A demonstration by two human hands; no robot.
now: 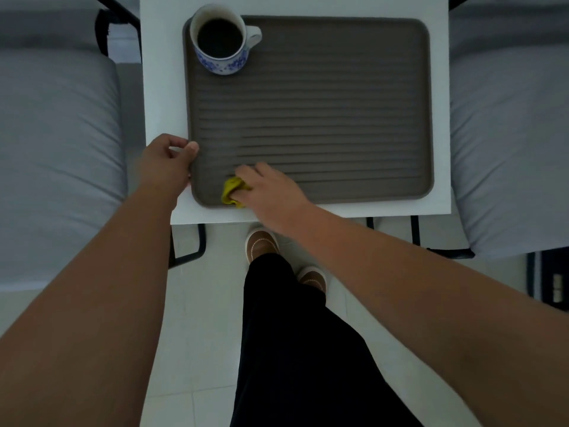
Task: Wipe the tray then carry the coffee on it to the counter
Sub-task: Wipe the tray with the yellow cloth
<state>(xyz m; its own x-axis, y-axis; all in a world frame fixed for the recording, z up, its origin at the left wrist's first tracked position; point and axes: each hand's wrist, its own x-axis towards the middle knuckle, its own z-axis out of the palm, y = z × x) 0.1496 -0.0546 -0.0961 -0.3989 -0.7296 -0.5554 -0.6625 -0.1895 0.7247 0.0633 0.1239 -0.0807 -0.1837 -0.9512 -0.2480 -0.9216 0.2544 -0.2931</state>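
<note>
A grey ribbed tray point(308, 97) lies flat on a small white table point(160, 87), taking up most of the tabletop, with pale cushioned seats point(55, 149) on either side of the table. In the tray's far left corner stands a white cup point(220, 38) with a blue flower pattern around its lower part, its handle pointing to the right, filled with dark coffee point(219, 37) nearly to the brim. The person stands at the near edge of the table, both bare arms reaching forward. The left hand point(167, 163) grips the near left edge of the tray, the thumb pressed down on the rim and the fingers curled against the outside of it. The right hand point(271, 192) lies over a bunched yellow cloth point(232, 192), fingers closed around it and pressing it onto the tray's surface near the near left corner, just beside the left hand. Only part of the cloth shows from under the fingers. The cup sits well apart from both hands, at the opposite end of the tray's left side. Below the table edge, dark trousers point(292, 349) and two brown shoes point(261, 246) with pale soles stand on a light tiled floor point(197, 334), and the table's black metal legs point(200, 241) show under the tabletop.
</note>
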